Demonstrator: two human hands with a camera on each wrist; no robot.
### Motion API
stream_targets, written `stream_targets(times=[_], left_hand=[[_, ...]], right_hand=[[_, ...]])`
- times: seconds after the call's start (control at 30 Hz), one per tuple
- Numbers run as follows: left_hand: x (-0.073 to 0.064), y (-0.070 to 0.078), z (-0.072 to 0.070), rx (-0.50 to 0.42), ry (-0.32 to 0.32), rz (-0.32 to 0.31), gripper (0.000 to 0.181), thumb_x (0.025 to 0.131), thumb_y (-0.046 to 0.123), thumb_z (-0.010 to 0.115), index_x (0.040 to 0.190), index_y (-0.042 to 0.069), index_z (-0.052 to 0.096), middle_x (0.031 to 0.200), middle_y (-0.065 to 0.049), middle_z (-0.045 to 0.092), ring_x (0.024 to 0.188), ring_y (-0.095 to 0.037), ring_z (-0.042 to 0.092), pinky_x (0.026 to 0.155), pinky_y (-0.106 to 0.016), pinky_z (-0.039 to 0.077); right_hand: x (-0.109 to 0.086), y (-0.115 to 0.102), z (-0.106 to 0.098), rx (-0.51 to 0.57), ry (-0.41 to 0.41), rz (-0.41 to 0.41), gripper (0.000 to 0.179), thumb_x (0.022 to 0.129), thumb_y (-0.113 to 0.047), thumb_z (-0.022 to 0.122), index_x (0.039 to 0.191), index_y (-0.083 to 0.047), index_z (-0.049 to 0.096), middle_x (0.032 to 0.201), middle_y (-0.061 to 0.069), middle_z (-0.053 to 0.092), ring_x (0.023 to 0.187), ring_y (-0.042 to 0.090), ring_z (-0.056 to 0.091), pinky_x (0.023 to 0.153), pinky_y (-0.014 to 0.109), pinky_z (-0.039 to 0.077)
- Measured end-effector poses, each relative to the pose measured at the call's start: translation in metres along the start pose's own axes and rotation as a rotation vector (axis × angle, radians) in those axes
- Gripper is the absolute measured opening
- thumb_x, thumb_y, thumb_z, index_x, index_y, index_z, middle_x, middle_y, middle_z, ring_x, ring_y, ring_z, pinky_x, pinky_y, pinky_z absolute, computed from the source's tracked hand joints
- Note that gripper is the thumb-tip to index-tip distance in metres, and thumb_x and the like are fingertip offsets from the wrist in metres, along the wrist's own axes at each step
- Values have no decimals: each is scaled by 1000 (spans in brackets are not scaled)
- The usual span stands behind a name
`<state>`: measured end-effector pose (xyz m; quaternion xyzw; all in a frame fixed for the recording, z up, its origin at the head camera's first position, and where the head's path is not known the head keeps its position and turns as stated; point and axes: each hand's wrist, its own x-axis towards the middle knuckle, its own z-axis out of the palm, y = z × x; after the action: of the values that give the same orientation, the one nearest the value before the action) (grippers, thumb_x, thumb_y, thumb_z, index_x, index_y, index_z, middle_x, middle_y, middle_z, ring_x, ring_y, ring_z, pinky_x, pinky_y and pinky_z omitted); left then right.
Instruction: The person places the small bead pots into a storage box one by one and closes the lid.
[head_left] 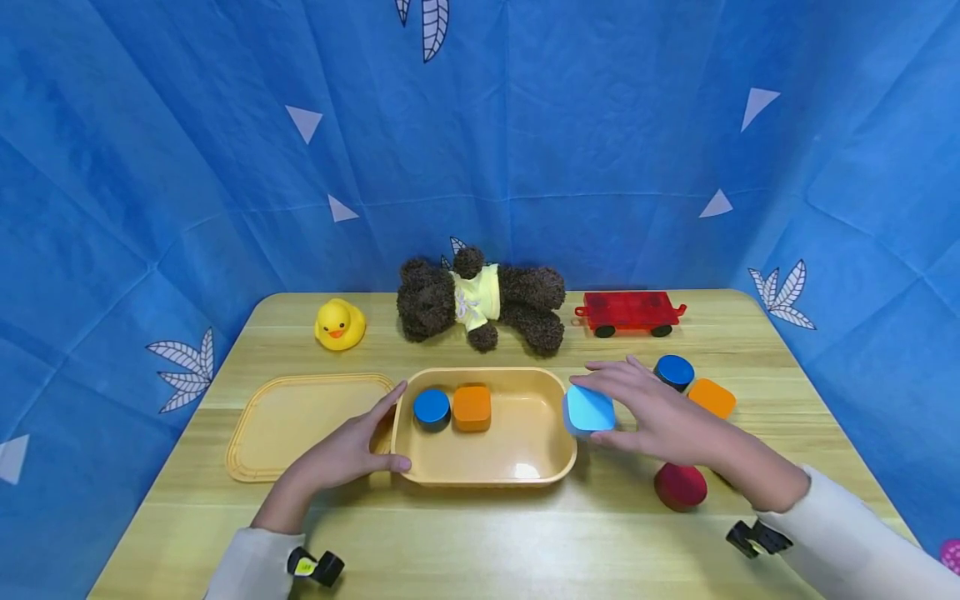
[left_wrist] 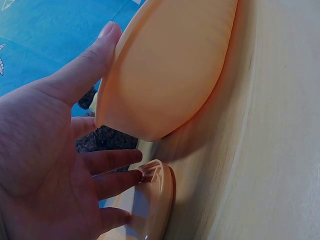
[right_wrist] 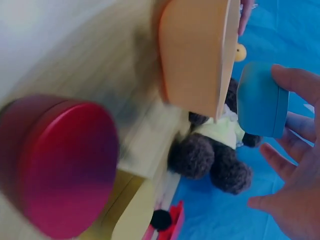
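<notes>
Illegibly small label (head_left: 305,567), pinched blue block (head_left: 588,410).

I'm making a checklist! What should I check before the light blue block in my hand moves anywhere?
1. Block held? Ok: your right hand pinches the light blue block.
2. Tub steadied? Ok: your left hand touches the left end of the tub.
3. Room inside? Ok: there's bare floor to the right of the round dark blue block and the orange block.
4. Lid off? Ok: the lid lies on the table, left of the tub.
5. Block fully over the tub? Not ok: it's at the right rim.
6. Block clear of that rim? Cannot tell whether they touch.
</notes>
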<state>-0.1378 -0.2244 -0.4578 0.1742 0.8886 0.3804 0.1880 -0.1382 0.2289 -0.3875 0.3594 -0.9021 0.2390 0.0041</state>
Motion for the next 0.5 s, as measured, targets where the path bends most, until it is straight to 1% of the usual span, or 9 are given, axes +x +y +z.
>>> stream_targets(times=[0.1,0.27,0.43,0.5], left_hand=[[0,0,0,0,0,-2,111,88,41,82,168,31,6,171,-13,20,153,-42,27,122,-62,23],[-1,1,0,-11,2,-10,112,87,42,83,168,27,8,170,-15,22,153,-42,27,122,-62,23],[-1,1,0,-11,2,-14,112,87,42,83,168,29,7,170,-15,23,153,-41,28,122,-61,24],[-1,1,0,-12,3,-13,112,87,42,83,168,30,7,170,-15,23,153,-41,28,122,-61,24]], right_hand=[[10,-2,3,22,-20,3,70,87,-29,85,150,-17,56,152,9,54,143,38,42,117,73,20],[28,-2,11,48,-30,-24,67,89,-26,83,149,-15,56,151,11,55,143,40,43,118,73,18],[46,-1,22,64,-49,-35,68,88,-27,84,148,-12,56,149,10,57,143,39,44,121,69,17],[52,0,27,64,-59,-34,67,87,-27,85,147,-11,58,148,11,58,144,39,44,121,70,16]])
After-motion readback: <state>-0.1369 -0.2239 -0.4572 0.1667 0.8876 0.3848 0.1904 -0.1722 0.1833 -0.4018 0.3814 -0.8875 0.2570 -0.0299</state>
